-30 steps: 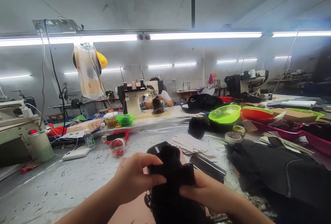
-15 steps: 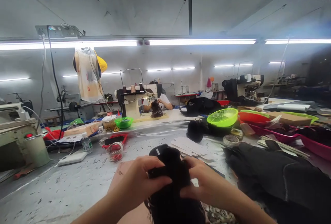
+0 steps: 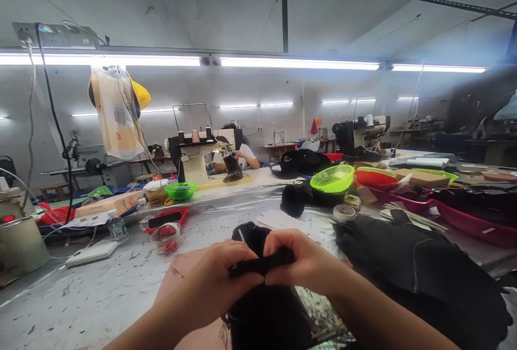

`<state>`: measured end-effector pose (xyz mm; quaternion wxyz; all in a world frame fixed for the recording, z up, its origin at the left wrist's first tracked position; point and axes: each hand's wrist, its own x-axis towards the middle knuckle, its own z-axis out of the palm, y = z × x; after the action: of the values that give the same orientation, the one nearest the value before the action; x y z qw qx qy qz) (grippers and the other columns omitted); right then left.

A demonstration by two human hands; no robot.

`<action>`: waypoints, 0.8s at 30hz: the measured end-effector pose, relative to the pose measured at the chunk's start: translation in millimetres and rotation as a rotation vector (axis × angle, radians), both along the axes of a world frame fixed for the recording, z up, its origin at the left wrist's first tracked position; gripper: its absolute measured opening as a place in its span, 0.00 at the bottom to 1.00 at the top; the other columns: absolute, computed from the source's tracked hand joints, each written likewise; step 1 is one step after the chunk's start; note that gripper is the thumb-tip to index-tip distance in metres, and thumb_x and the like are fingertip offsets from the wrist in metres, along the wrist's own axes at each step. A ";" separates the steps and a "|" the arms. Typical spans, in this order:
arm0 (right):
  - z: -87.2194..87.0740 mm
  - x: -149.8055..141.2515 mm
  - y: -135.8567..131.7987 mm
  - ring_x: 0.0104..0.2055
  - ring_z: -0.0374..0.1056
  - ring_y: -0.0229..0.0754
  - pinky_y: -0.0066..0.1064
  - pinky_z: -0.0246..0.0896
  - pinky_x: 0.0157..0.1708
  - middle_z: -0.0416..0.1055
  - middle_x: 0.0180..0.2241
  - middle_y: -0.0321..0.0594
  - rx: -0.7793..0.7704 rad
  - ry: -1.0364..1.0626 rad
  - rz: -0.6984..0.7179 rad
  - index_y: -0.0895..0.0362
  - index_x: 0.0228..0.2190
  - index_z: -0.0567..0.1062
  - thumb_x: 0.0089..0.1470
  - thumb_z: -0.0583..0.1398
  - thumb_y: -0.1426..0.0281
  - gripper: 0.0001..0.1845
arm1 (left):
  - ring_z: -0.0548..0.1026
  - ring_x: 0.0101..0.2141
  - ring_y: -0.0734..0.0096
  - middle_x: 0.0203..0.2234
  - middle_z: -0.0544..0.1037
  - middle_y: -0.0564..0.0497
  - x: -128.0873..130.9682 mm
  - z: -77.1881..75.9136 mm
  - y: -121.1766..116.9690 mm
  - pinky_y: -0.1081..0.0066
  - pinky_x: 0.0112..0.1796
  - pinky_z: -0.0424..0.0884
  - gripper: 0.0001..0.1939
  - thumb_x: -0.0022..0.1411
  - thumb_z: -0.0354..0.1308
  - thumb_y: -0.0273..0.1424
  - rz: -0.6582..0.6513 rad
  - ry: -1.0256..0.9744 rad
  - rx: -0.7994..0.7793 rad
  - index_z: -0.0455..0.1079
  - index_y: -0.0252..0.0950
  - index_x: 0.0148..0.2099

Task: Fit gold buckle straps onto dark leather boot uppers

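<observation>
A soft black piece, shaped like a boot upper (image 3: 269,312), stands before me over a pinkish board (image 3: 181,264). Its far end bears a small white strip. From the left, my left hand (image 3: 220,280) pinches a folded edge of it between thumb and fingers. My right hand (image 3: 305,264) grips the same fold from the right, its fingertips nearly meeting those of the left. The fingers cover part of the edge, and the dark material hides its finer detail. White paper sheets (image 3: 278,219) lie just beyond, and black material (image 3: 428,269) spreads to the right.
Across the bench, a person (image 3: 247,157) works at a sewing machine (image 3: 196,164). A lime basket (image 3: 332,179), a magenta tray (image 3: 472,223) and a round tin (image 3: 344,212) are on the right. On the left are a red tray (image 3: 181,222), a clear tub (image 3: 165,238) and a bottle (image 3: 117,227).
My right hand has moved inward and up to close on the edge beside my left hand. The edge is now folded between both. The view has turned slightly right.
</observation>
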<state>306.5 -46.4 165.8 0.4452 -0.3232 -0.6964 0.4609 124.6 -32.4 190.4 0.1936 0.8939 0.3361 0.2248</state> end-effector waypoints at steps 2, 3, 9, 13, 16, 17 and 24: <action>-2.7 -1.4 -2.5 0.21 0.50 0.30 0.22 0.44 0.20 0.57 0.17 0.27 0.011 0.050 -0.020 0.58 0.17 0.62 0.33 0.66 0.69 0.16 | 0.66 0.27 0.75 0.23 0.70 0.55 -0.8 -1.4 1.6 0.75 0.29 0.60 0.06 0.54 0.55 0.30 -0.003 -0.017 0.012 0.70 0.36 0.27; -3.9 -1.6 -3.9 0.21 0.50 0.30 0.22 0.45 0.20 0.56 0.17 0.27 0.028 0.064 -0.036 0.58 0.16 0.61 0.34 0.66 0.69 0.17 | 0.67 0.28 0.74 0.23 0.70 0.55 -1.7 -2.1 2.3 0.75 0.30 0.60 0.06 0.55 0.55 0.30 0.004 -0.019 0.014 0.71 0.37 0.28; -2.5 11.0 -11.2 0.24 0.54 0.32 0.23 0.49 0.24 0.60 0.20 0.29 0.139 -0.131 -0.184 0.58 0.19 0.64 0.38 0.64 0.71 0.12 | 0.68 0.31 0.72 0.27 0.73 0.55 -4.7 -4.1 2.3 0.74 0.33 0.62 0.05 0.55 0.54 0.29 0.056 0.063 -0.025 0.71 0.40 0.34; 15.4 28.5 -21.5 0.27 0.58 0.35 0.24 0.50 0.26 0.65 0.24 0.31 0.281 -0.626 -0.168 0.57 0.28 0.70 0.37 0.65 0.71 0.12 | 0.69 0.31 0.72 0.30 0.72 0.56 5.1 -1.8 -0.9 0.73 0.34 0.63 0.09 0.52 0.57 0.26 -0.013 0.084 0.016 0.67 0.41 0.38; 30.3 39.5 -29.7 0.28 0.60 0.36 0.25 0.51 0.28 0.67 0.24 0.33 0.366 -0.856 -0.087 0.57 0.26 0.71 0.42 0.63 0.70 0.06 | 0.69 0.30 0.74 0.37 0.69 0.54 16.1 0.8 -1.3 0.73 0.31 0.65 0.15 0.49 0.60 0.27 -0.060 0.080 0.075 0.62 0.39 0.40; 33.9 42.3 -31.4 0.28 0.60 0.36 0.25 0.51 0.28 0.68 0.24 0.34 0.376 -0.898 -0.083 0.58 0.25 0.71 0.43 0.62 0.72 0.04 | 0.69 0.30 0.73 0.37 0.69 0.53 19.9 1.2 -0.6 0.73 0.30 0.65 0.15 0.49 0.61 0.28 -0.071 0.117 0.117 0.62 0.39 0.40; 39.4 47.5 -28.2 0.23 0.61 0.37 0.26 0.49 0.22 0.69 0.21 0.37 0.268 -1.330 -0.035 0.59 0.23 0.75 0.43 0.62 0.63 0.11 | 0.72 0.31 0.66 0.26 0.75 0.52 46.9 4.4 6.6 0.68 0.37 0.62 0.09 0.53 0.60 0.34 -0.263 0.462 0.408 0.65 0.34 0.28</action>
<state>354.0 -74.6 205.2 -0.0346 -0.4910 -0.8679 0.0663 171.5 -25.8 194.8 -0.0433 0.9773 0.2008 0.0519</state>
